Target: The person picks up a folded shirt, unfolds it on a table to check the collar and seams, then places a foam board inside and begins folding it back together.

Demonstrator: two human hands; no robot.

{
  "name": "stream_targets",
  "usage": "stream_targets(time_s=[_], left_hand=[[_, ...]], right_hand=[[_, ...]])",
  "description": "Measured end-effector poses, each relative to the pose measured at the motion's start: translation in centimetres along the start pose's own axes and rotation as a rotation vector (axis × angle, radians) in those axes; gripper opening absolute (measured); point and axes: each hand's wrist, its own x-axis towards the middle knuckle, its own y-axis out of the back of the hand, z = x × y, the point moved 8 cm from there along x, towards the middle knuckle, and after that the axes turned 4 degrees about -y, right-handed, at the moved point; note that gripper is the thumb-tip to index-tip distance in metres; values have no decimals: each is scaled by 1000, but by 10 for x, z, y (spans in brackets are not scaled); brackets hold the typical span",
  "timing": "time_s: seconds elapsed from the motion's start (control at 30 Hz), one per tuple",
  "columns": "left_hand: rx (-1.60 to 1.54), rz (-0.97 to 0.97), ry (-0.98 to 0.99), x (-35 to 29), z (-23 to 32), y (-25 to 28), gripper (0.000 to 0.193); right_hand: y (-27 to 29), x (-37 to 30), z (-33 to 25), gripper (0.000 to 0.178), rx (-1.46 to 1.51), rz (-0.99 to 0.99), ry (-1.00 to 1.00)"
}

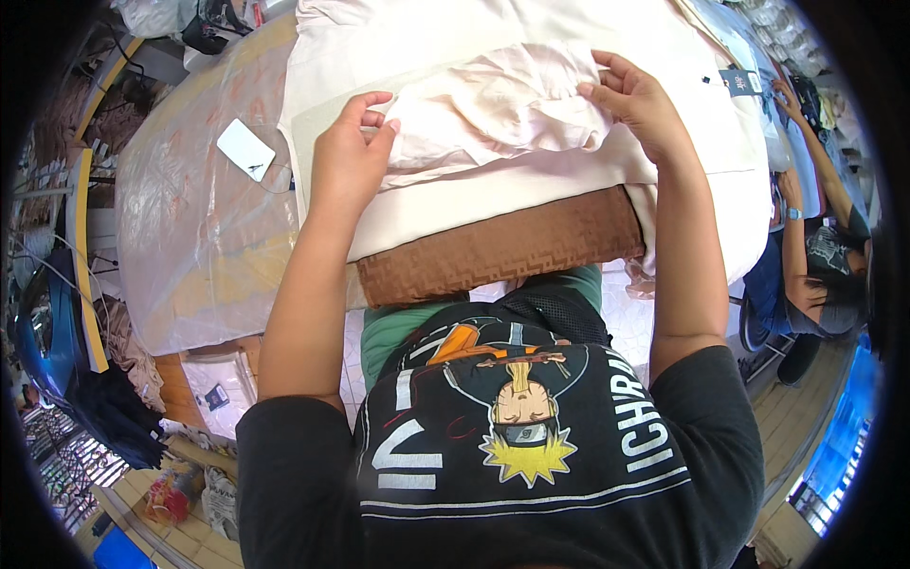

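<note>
A crumpled cream cloth [502, 109] stretches between my hands over a larger cream garment [379, 38] spread on the table. My left hand [355, 152] is at the cloth's left end, its thumb and fingers curled in on the edge. At the far right end, my right hand [640, 104] pinches the cloth between thumb and fingers. A flat greyish-beige sheet [318, 128] shows beneath the cloth, beside my left hand. Along the table's near edge lies a brown patterned cushion or padded fabric [502, 247], partly covered by the cream garment.
A white rectangular device [246, 150] with a thin cable lies on the clear plastic sheeting [190, 209] at left. A dark tag [740, 82] rests on the cream fabric at right. Another person [815, 228] works at the right side. A packaged garment [218, 389] lies below left.
</note>
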Motion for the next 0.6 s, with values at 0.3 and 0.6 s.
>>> stream_targets(time_s=[0.3,0.6], left_hand=[[489,104,-568,-1,43,-18,46],[362,-23,-475,6,11,-39,56]], right_hand=[[-48,-35,-57,36,-503,263,664],[-111,-16,0,54,-968,-29,595]])
